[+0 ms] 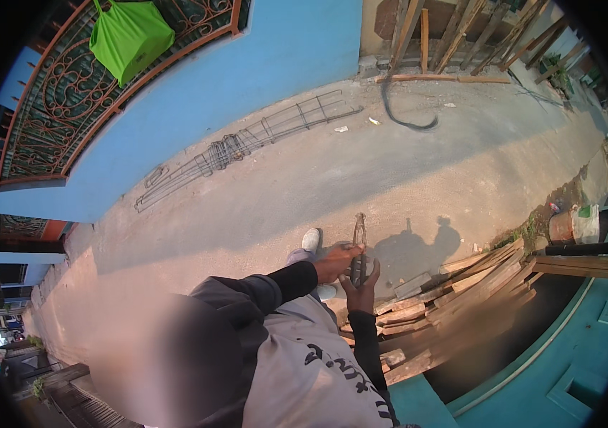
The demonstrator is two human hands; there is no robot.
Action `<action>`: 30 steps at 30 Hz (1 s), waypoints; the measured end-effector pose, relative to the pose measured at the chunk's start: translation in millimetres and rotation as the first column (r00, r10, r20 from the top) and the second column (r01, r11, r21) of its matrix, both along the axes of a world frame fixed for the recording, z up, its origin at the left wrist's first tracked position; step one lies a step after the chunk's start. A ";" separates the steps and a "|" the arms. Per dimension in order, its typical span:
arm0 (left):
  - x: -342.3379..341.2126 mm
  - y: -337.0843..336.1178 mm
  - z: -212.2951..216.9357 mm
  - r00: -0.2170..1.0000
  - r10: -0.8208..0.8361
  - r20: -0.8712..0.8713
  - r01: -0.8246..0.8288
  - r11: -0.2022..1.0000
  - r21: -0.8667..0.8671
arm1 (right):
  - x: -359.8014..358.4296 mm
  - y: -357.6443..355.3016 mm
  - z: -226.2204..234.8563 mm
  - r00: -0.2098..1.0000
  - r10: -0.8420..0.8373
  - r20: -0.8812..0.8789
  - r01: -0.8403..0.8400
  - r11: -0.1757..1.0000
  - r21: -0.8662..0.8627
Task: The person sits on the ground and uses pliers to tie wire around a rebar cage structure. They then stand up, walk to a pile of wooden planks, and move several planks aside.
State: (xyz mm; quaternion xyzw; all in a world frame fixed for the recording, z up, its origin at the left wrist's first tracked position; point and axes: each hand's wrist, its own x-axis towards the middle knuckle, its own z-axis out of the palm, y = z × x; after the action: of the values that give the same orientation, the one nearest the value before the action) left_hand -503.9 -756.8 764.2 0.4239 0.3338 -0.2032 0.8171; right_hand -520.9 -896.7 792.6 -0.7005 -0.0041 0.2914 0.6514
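In front of my body, both hands meet on a slim, dark folded bundle of wire [360,227], which narrows to a loop at its far end. My left hand [336,262] is closed on its middle, with the fingertips pressed against it. From below, my right hand [361,291] grips the thicker near part, thumb on one side and fingers on the other. The palms hide some of the bundle, so its exact make is hard to see. My shoe [311,240] shows just left of the hands.
Wooden planks [453,289] are piled close to my right. A rebar cage [239,143] lies along the blue wall [282,57], and a bent black wire bundle [407,123] lies farther off. A green bag [131,41] hangs on the railing. A bucket [585,225] stands far right.
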 end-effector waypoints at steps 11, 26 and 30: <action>11.8 90.7 -2.8 0.985 0.169 0.042 -0.174 0.950 0.258 | 38.3 91.3 -15.5 0.994 0.108 0.018 -0.109 0.994 0.022; -14.1 242.5 10.0 0.996 0.008 0.086 -0.071 0.640 0.765 | 106.5 185.5 15.8 0.583 0.476 -0.658 -0.181 0.866 0.466; -15.8 242.3 26.4 0.968 -0.060 0.244 -0.161 0.595 0.787 | 136.7 187.4 12.7 0.526 0.673 -0.520 -0.472 0.740 0.479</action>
State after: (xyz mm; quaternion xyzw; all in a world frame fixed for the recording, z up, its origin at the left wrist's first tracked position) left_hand -519.7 -514.5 790.6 0.7573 0.2981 0.0459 0.5793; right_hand -384.3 -709.3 805.2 -0.4070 -0.0454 0.7162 0.5651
